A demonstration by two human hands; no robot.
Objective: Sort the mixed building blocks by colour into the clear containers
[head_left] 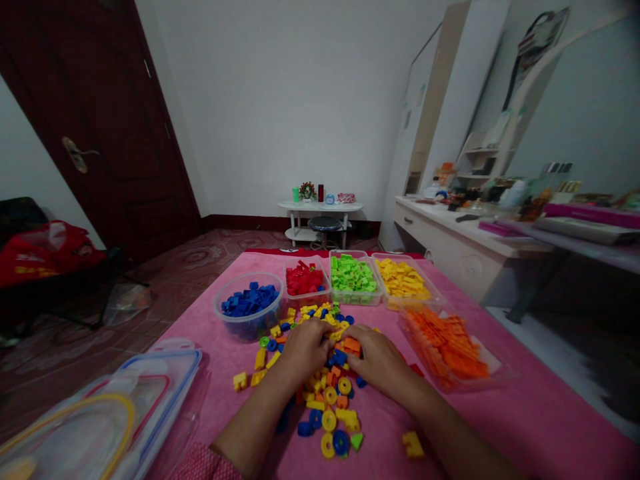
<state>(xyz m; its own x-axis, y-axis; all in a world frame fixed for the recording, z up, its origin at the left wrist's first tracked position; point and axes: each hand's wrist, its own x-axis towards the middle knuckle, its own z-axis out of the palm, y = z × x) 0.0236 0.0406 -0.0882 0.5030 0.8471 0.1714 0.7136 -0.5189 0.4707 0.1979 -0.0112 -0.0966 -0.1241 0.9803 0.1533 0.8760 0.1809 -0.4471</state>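
A loose pile of toy building bricks and wheels lies on the pink cloth, mostly yellow, blue and orange. My left hand (309, 345) reaches into the pile's middle, fingers curled and pressed together; whatever they hold is hidden. Beside it, my right hand (379, 360) has its thumb and fingers around an orange brick (352, 345). Blue bricks (338, 358) lie between the two hands. Closer to me are yellow wheels (329, 420), a blue wheel (341, 442) and a small green triangular piece (357, 441).
Tubs of sorted bricks ring the pile: blue (250, 300), red (304, 279), green (353, 275), yellow (403, 279) and orange (447, 343). Clear lids (160, 373) are stacked at the left. One yellow brick (413, 445) lies apart near my right forearm.
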